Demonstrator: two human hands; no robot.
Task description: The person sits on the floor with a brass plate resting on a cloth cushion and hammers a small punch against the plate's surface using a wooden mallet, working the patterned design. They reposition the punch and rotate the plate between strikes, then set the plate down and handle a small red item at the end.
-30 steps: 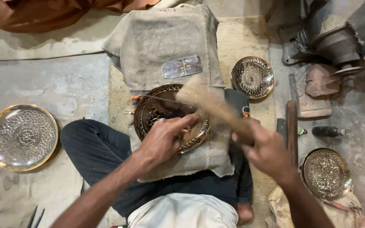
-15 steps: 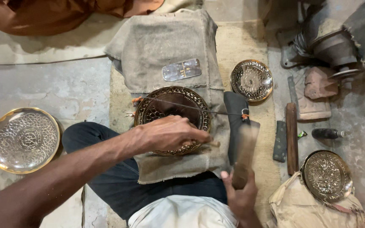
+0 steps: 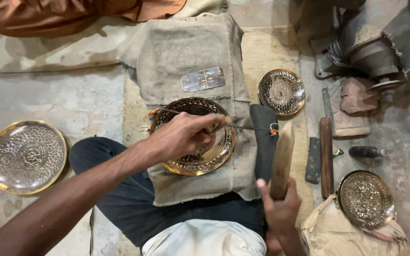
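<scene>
1. The engraved brass plate [image 3: 200,156] lies flat on a burlap-covered block [image 3: 191,57] over the person's lap, its patterned rim showing on the right and lower edges.
2. The left hand [image 3: 181,137] rests on the plate, its fingers [image 3: 214,122] pinched closed around a thin chisel [image 3: 250,127] that lies nearly level and points right.
3. The right hand [image 3: 278,208] is wrapped tight around the lower end of a wooden mallet [image 3: 282,159], held upright just right of the plate and clear of the chisel.
4. A small clear plastic piece [image 3: 203,78] lies on the burlap above the plate.
5. Three more plates lie about: a small one [image 3: 281,92] at upper right, a large one [image 3: 26,156] on the floor at left, another [image 3: 365,199] on cloth at lower right.
6. Flat bars [image 3: 326,156] and a dark bottle [image 3: 366,151] lie right of the mallet.
</scene>
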